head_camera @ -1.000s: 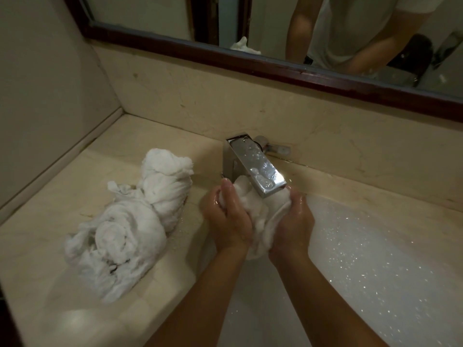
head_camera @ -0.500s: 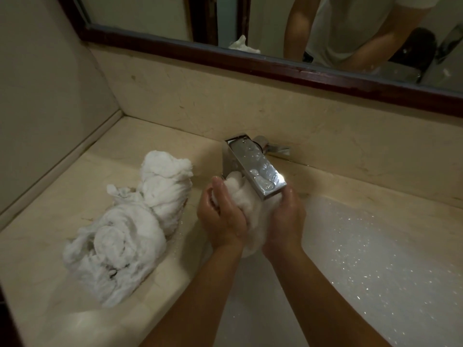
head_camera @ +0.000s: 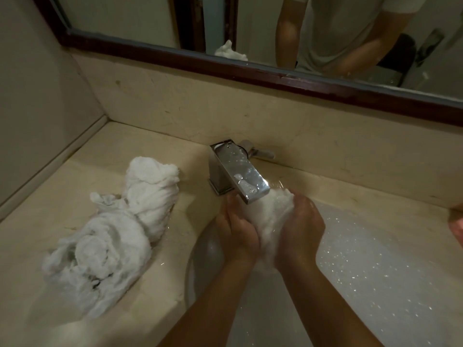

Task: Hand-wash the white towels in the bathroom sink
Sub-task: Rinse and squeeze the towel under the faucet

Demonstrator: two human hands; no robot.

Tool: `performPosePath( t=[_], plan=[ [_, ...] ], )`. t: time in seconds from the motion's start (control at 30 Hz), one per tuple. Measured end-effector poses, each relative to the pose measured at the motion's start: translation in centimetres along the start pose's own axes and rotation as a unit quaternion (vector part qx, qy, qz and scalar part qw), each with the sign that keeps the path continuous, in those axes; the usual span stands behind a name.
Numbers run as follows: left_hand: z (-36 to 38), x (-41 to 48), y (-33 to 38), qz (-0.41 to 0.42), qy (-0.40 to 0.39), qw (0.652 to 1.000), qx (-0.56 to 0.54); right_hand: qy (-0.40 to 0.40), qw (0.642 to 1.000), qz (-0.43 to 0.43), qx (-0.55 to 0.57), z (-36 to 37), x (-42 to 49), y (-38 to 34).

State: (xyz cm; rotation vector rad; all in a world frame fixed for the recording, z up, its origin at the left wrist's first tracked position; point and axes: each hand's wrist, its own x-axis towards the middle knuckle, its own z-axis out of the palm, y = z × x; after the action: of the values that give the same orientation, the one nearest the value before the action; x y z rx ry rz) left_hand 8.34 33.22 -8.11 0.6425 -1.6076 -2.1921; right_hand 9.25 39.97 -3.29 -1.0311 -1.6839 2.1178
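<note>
Two hands, both mine, close around one bunched wet towel [head_camera: 269, 216] right under the spout of the chrome faucet [head_camera: 239, 172]. My left hand [head_camera: 238, 232] has its back to me, fingers curled tight around the towel's left side. My right hand [head_camera: 302, 230] cups the right side, fingers bent around the cloth and glistening wet. The palms squeeze the bundle between them, and its top bulges out above my fingers and touches the underside of the spout. All of this sits over the back left part of the white sink [head_camera: 375, 271], whose basin is speckled with bright droplets.

To my left, on the beige stone counter [head_camera: 45, 204], lies a heap of twisted white towelling [head_camera: 110, 236], just beside the sink's edge and apart from my hands. I cannot tell how many towels are in it. The dark-framed mirror [head_camera: 140, 23] above the backsplash reflects my forearms and the tip of that heap. Something pinkish shows at the far right edge, too cropped to identify.
</note>
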Motion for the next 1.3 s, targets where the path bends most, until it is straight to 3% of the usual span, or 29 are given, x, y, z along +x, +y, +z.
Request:
performPosePath(
  t=[0.13,0.37,0.43,0.53,0.73,1.3],
  plan=[
    [0.5,-0.3,0.2,-0.008,0.022,0.998,0.058,0.011,1.000,-0.003,-0.019,-0.6,-0.5,0.6],
    [0.0,0.7,1.7,-0.016,0.004,0.998,0.054,-0.006,1.000,0.011,0.001,1.0,-0.4,0.4],
    [-0.6,1.1,2.2,-0.021,0.029,0.998,0.056,-0.029,0.999,0.013,0.003,1.9,-0.4,0.3],
    [-1.0,2.3,2.9,0.038,0.096,0.991,0.083,-0.049,0.999,-0.004,-0.018,3.0,-0.6,0.4],
    [-3.0,2.0,3.1,0.057,0.121,0.989,0.060,-0.048,0.998,0.019,-0.030,3.7,-1.4,1.8],
    [-2.2,-0.2,2.9,0.076,0.050,0.993,0.081,-0.062,0.997,0.018,0.030,1.5,-1.7,1.2]
  ],
)
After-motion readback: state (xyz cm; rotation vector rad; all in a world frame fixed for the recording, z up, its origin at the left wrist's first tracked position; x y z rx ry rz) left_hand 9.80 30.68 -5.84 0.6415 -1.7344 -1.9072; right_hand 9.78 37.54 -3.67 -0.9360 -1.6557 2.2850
